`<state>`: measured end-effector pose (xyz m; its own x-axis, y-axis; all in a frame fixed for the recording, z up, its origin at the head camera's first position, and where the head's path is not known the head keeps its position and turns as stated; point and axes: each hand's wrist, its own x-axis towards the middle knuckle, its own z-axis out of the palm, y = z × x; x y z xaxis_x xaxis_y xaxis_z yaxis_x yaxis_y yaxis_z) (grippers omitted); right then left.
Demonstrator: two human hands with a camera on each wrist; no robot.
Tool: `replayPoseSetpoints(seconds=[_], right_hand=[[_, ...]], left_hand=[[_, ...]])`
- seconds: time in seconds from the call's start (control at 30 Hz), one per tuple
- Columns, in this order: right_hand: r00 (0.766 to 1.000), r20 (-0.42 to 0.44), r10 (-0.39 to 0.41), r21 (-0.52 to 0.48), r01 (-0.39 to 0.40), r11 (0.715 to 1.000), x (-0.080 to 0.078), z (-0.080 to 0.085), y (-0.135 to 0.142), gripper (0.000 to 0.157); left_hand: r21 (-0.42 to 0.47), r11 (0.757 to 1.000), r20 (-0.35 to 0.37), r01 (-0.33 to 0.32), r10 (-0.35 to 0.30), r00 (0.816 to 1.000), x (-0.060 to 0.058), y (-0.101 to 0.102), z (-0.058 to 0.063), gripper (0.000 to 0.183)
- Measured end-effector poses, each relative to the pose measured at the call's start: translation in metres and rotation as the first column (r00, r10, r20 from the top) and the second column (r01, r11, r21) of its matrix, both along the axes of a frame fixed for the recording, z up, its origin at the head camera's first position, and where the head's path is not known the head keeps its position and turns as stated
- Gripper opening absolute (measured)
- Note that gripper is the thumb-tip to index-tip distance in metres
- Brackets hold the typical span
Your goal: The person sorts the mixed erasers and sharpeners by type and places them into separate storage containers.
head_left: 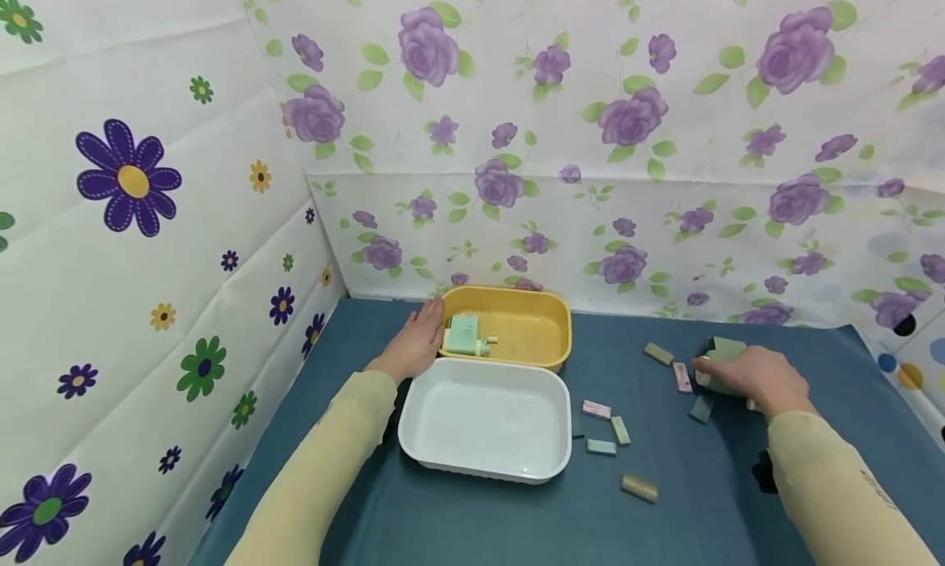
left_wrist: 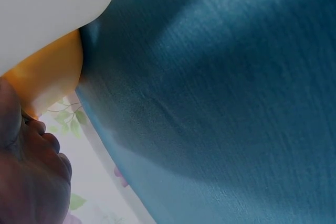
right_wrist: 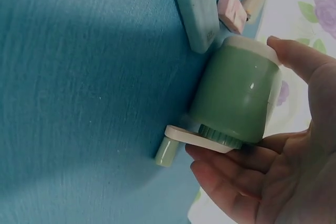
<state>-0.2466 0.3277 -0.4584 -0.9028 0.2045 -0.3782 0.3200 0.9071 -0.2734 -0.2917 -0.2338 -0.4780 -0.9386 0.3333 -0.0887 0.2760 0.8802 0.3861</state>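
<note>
Two hands, set wide apart. Right hand (head_left: 768, 377) clamped on a green crank sharpener (head_left: 725, 353): thumb at the pale end, fingers at the crank end, so the grip spans its long axis. Yellow tray (head_left: 527, 336) lies well to the left of it, past some small blocks (head_left: 596, 409); likely the gap that counts. Left hand (head_left: 415, 340) is nearer the tray, fingers straight against its left end; second sharpener (head_left: 463, 334) inside, close by. White tray (head_left: 483, 418) just in front. Right-wrist view shows crank arm (right_wrist: 197, 140) and knob (right_wrist: 167, 151), largely hidden from the head. Sharpener touching the surface (head_left: 517, 521)? Cannot tell.
</note>
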Motion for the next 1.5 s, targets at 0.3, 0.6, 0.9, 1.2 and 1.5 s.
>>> replayPoseSetpoints(seconds=[0.3, 0.6, 0.9, 1.2, 1.5], right_hand=[[1.000, -0.001, -0.003, 0.000, 0.003, 1.000, -0.001, 0.003, -0.003, 0.130], [1.000, 0.008, -0.011, 0.012, 0.011, 1.000, 0.003, 0.009, -0.006, 0.127], [1.000, -0.005, -0.014, -0.002, 0.014, 1.000, 0.001, 0.007, -0.003, 0.121], [1.000, -0.017, -0.021, -0.016, 0.021, 1.000, -0.001, 0.007, 0.000, 0.114], [1.000, -0.021, -0.007, -0.036, 0.007, 0.999, 0.003, 0.007, 0.000, 0.098]], left_hand=[[-0.007, 1.000, 0.002, 0.001, -0.001, 1.000, 0.001, -0.001, 0.003, 0.060], [-0.019, 1.000, 0.001, 0.001, -0.001, 1.000, -0.001, 0.001, -0.001, 0.060], [-0.001, 1.000, 0.004, 0.006, -0.006, 1.000, 0.000, 0.002, 0.003, 0.060], [-0.040, 0.999, -0.006, 0.015, -0.015, 1.000, -0.006, 0.003, 0.005, 0.060], [-0.026, 1.000, -0.003, 0.017, -0.017, 1.000, -0.001, 0.003, 0.001, 0.060]])
